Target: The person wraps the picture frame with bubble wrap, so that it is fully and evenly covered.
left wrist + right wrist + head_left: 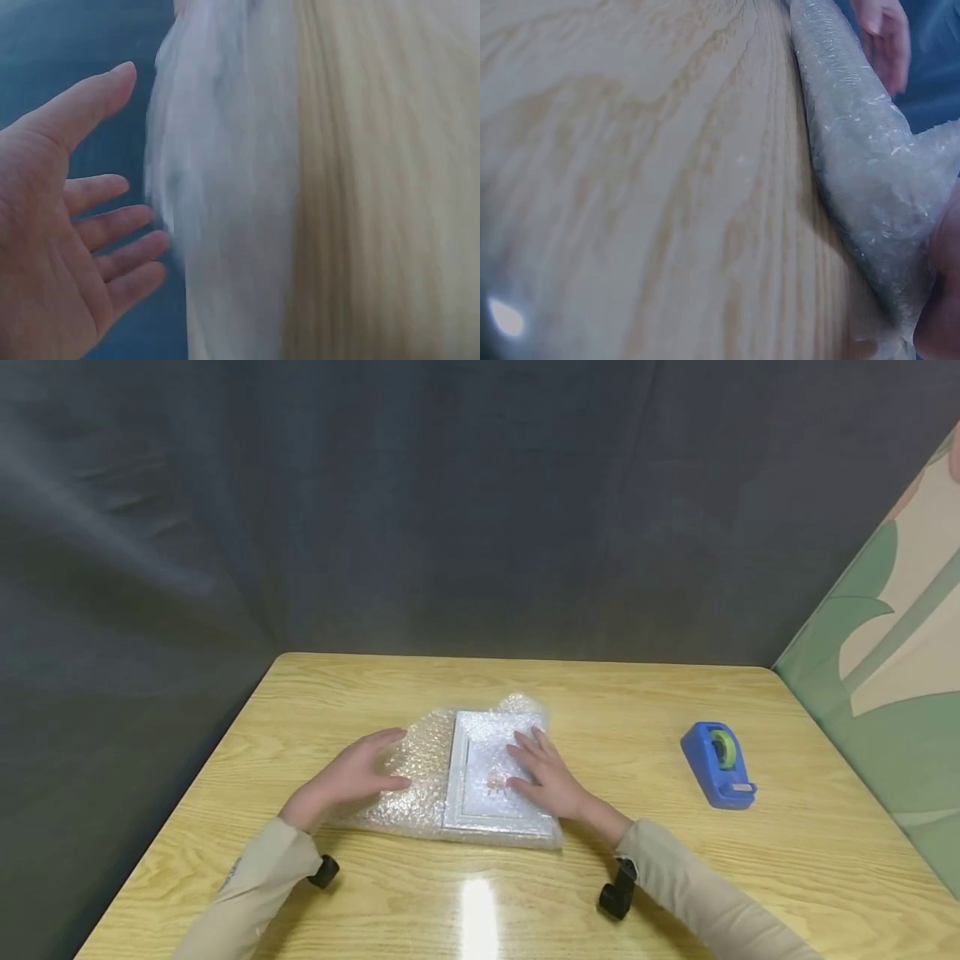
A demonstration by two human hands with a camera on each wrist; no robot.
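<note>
A white picture frame [457, 777] lies on the table, under or within clear bubble wrap [423, 756] that spreads out to its left. On the right half of the picture frame rests my right hand [555, 783], fingers spread and fairly straight. My left hand [352, 775] is over the left part of the bubble wrap, thumb apart from relaxed fingers, with nothing held. In the left wrist view, the left hand [56, 217] is open beside the blurred bubble wrap [225, 180]. The right wrist view shows the wrap's [862, 142] bulging side edge, and part of the right hand [946, 292] against it.
A blue tape dispenser [720, 766] with a green roll stands on the right of the wooden table [615, 702]. Dark curtain [465, 510] hangs behind and to the left. Patterned fabric [900, 635] borders the right side.
</note>
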